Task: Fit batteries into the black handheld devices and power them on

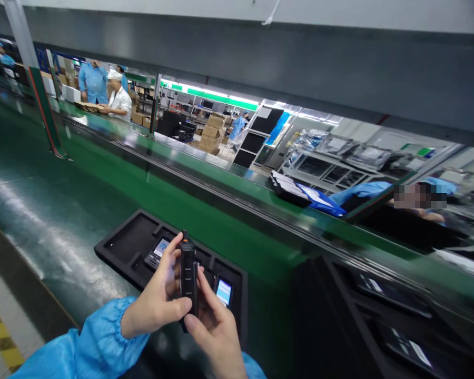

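Between my two hands stands a black handheld device (188, 279), turned so that its narrow side with several buttons faces me. Its kind is not certain; a short stub with an orange mark sticks up at its top. My left hand (158, 300) grips it from the left, thumb on the lower side. From the right, my right hand (217, 331) closes on its lower part with thumb and fingers. Behind it lies a black foam tray (122, 239) with cut-out pockets. One device with a lit screen (158, 251) sits in the tray, and another lit device (224, 292) rests at its right.
A black stack of trays (319, 316) with devices in the top one stands at the right. Along the green bench runs a metal rail (221, 195). A grey beam (237, 58) crosses overhead, and a post (43, 110) rises at left. Co-workers sit and stand beyond.
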Available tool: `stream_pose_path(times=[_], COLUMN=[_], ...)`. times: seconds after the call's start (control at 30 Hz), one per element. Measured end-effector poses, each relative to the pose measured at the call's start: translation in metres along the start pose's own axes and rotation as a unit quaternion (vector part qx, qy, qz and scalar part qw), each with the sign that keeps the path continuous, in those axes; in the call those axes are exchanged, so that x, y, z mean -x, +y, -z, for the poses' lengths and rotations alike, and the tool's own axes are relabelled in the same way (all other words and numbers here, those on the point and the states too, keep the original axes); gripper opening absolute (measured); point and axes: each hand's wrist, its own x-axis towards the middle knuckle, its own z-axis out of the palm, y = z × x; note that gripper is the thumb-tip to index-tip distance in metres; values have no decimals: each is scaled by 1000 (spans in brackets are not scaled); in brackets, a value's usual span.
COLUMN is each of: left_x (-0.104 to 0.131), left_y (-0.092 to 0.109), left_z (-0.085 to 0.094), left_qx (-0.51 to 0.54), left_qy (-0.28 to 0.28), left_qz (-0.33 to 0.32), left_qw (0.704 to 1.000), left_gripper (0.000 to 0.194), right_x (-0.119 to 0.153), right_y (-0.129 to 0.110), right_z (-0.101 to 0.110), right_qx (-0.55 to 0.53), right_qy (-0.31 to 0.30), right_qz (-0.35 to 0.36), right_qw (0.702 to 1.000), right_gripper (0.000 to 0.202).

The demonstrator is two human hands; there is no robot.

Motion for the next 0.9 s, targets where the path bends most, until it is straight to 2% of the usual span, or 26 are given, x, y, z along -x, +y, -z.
stream_pose_path(times=[0.23, 0.37, 0.43, 0.53, 0.63, 0.7, 0.8, 0.9], left_x=[-2, 0, 0, 0, 0, 1, 1, 0], left_y=[-4, -1, -1, -2, -1, 2, 5, 3], left_z=[2, 1, 0, 0, 0, -1, -2, -1], left_qx=[-5, -8, -4, -4, -6, 2, 8, 15], left_qy=[-29, -45, -49, -64, -86, -93, -88, -72], left_qz=[-7, -5, -17, -42, -60, -67, -51, -21], left_qw=[1000, 999, 999, 997, 994, 993, 995, 997], left_gripper=[97, 94, 91, 87, 88, 86, 85, 92], right_x=[-7, -15, -17, -14, -8, -4, 0, 1], right_y=[8, 12, 19, 31, 44, 50, 46, 29], right_z=[0, 14, 20, 23, 26, 26, 22, 14], right_qx=[-81, -58, -48, -45, -23, -10, 7, -16], right_qy=[31, -72, -92, -40, -25, -18, 28, 37], right_qz=[0, 15, 46, 62, 23, 27, 18, -40], right_qw=[996, 996, 994, 996, 999, 999, 999, 998], right_gripper=[58, 60, 63, 62, 63, 66, 69, 67])
